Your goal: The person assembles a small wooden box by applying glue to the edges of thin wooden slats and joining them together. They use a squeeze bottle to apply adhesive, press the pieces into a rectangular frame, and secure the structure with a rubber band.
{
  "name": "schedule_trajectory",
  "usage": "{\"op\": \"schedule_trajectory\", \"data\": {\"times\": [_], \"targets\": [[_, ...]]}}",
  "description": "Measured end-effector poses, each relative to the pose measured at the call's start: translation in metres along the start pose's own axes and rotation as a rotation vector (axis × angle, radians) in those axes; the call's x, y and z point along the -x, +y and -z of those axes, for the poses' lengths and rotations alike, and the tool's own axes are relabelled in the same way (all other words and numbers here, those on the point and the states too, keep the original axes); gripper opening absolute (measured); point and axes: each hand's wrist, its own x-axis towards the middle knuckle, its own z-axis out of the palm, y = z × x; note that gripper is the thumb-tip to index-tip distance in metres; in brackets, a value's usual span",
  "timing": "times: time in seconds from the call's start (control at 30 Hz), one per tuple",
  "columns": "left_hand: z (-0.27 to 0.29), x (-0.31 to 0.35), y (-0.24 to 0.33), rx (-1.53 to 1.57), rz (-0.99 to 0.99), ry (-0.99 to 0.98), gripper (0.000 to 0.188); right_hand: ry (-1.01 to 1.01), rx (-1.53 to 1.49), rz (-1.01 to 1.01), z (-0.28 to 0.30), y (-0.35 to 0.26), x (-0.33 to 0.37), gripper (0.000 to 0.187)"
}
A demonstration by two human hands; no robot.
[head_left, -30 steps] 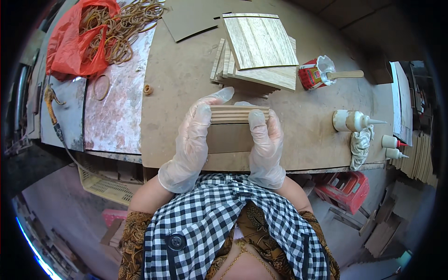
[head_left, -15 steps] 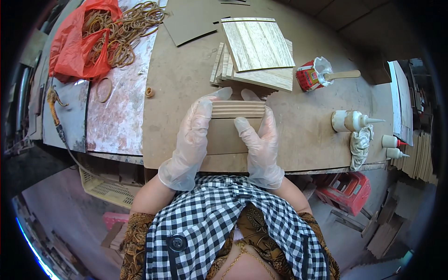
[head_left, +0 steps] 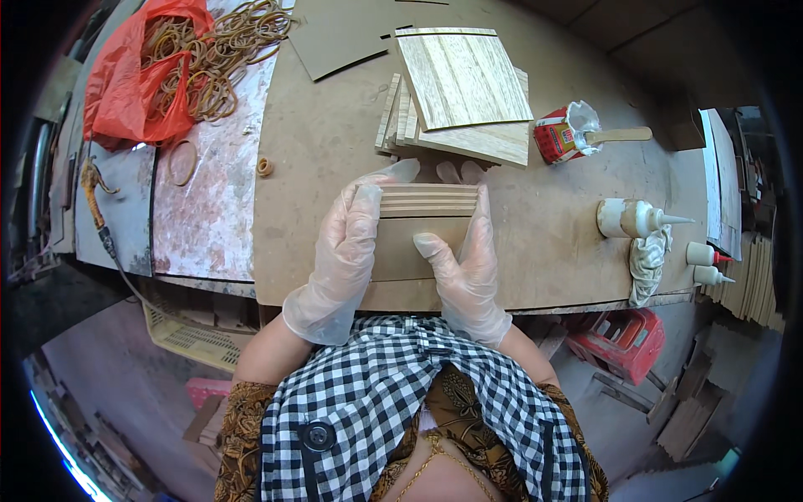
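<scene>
Both my hands wear thin clear gloves and grip a stack of thin brown boards stood on edge on the workbench, layered edges facing up. My left hand clasps the stack's left end, fingers curled over the top corner. My right hand holds the right end, thumb pressed flat on the brown front face. Just beyond my fingertips lies a pile of pale wood-grain panels.
A red glue tub with a wooden stick and a squeeze bottle beside a rag stand at right. Rubber bands spill from a red bag at far left. A brown cardboard sheet lies at the back; a red crate sits below.
The board stack has tipped slightly toward me, showing more of its front face. My right thumb has slid down onto that face. Both hands stay in place on the ends.
</scene>
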Motion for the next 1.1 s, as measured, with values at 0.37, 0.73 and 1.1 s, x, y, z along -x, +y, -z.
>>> {"op": "schedule_trajectory", "data": {"times": [0.37,0.73,1.1], "targets": [[-0.002,-0.011,0.001,0.125,0.16,0.07,0.047,0.005,0.24,0.173,-0.003,0.008,0.0,0.088],[-0.002,0.003,0.003,0.123,0.059,0.066,0.04,0.002,0.283,0.232,-0.003,0.006,0.009,0.085],[0.006,0.027,-0.006,-0.138,-0.2,-0.005,0.028,0.088,-0.468,-0.276,0.009,-0.035,0.003,0.037]]}}
